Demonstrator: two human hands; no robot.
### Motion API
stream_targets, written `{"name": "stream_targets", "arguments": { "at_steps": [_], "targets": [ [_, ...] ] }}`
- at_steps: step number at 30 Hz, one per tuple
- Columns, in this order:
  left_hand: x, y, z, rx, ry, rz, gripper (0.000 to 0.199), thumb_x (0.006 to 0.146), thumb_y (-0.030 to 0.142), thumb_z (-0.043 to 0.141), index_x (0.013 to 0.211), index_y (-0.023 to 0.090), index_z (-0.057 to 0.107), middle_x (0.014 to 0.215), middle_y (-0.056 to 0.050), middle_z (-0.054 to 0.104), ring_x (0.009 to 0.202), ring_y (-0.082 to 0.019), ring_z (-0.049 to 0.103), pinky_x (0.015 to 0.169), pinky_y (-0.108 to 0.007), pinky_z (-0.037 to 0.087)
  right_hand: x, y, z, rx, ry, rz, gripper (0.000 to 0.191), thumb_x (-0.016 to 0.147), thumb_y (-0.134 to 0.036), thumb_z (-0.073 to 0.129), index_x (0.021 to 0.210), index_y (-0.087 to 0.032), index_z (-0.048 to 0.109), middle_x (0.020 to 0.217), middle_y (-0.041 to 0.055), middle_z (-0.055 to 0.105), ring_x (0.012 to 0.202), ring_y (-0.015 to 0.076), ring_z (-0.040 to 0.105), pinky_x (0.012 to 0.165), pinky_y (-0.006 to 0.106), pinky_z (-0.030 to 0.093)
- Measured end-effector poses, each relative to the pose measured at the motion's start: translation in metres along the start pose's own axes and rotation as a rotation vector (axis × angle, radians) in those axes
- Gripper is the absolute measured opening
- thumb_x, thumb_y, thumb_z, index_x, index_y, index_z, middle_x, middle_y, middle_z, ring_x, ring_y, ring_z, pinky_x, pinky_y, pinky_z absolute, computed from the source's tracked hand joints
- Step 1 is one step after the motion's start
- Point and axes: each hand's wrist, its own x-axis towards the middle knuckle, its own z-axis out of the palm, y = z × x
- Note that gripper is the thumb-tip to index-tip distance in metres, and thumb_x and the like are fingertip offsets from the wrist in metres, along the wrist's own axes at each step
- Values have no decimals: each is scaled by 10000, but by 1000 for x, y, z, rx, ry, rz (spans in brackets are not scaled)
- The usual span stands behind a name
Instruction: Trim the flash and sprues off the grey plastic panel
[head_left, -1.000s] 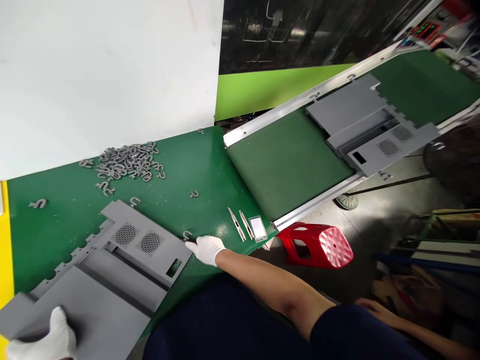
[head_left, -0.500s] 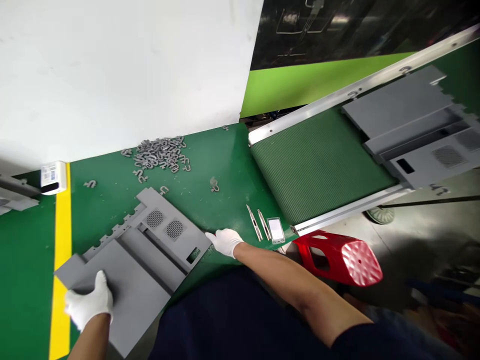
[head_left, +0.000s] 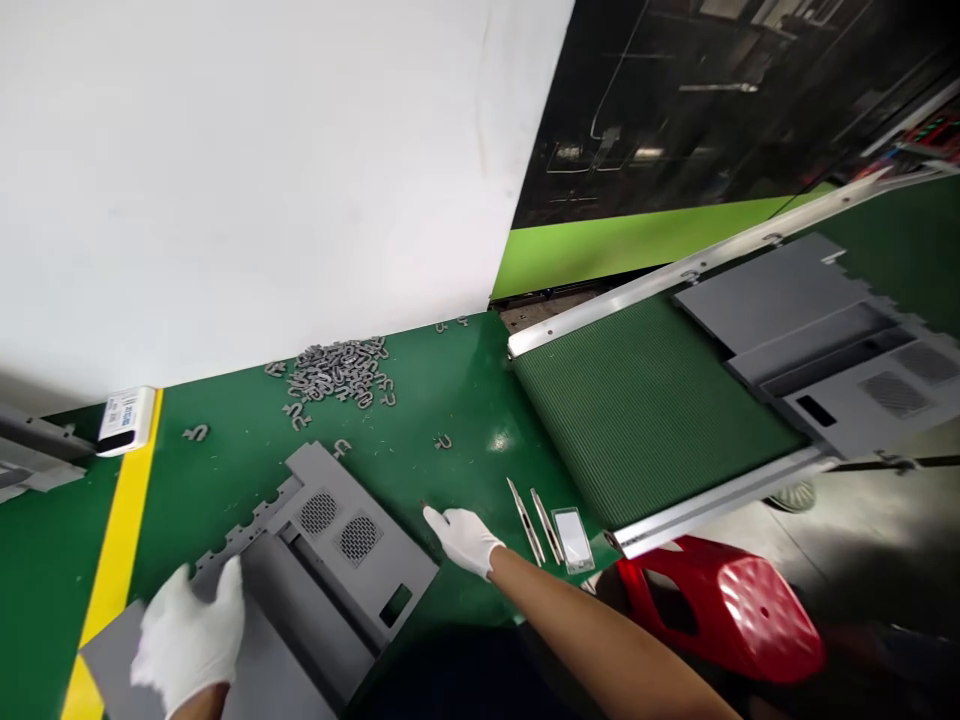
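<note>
A grey plastic panel [head_left: 352,610] with two mesh vents, a rectangular slot and a notched edge lies at a slant on the green table. Over its left part is my left hand [head_left: 191,635] in a white glove, thumb and fingers apart. My right hand [head_left: 461,540], also gloved, is just off the panel's right corner, index finger stretched out. Its fingertip looks brownish; I cannot make out whether this is bare skin. Beyond the panel lies a pile of small grey hook-shaped clips [head_left: 337,370], with several loose ones around it.
Two slim knife-like tools [head_left: 526,522] and a small clear-edged plate [head_left: 574,540] lie right of my right hand. A green conveyor belt [head_left: 645,420] carries another grey panel [head_left: 795,300]. A red stool [head_left: 750,610] stands below it. A white box [head_left: 127,420] sits at left.
My left hand has moved from the panel's left edge onto its upper face. My right hand has come away from the panel's corner. The view has tilted upward.
</note>
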Motion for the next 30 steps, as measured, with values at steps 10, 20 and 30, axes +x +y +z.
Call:
{"name": "stream_targets", "arguments": {
  "at_steps": [10, 20, 30],
  "targets": [
    [90, 127, 41, -339, -329, 282, 614, 951, 511, 443, 1347, 85, 641, 1479, -236, 590, 1395, -385, 527, 1220, -507, 359, 84, -108, 15, -137, -96, -140, 733, 1022, -672, 271, 1122, -107, 727, 1172, 245, 745, 1152, 370, 699, 1000, 479, 513],
    [92, 122, 64, -454, -362, 163, 381, 928, 520, 475, 1036, 206, 661, 1152, -126, 733, 1066, -294, 654, 978, -399, 491, 113, -144, 35, -210, -88, -120, 731, 1041, -647, 219, 1139, -116, 712, 1113, 226, 757, 1113, 362, 717, 991, 485, 526],
    [88, 123, 67, -530, -346, 87, 339, 911, 514, 529, 985, 214, 667, 1070, -95, 744, 992, -273, 657, 911, -373, 488, 114, -140, 35, -265, -116, -77, 754, 1040, -682, 205, 1105, -149, 734, 1107, 199, 768, 1103, 344, 717, 991, 460, 530]
  ]
}}
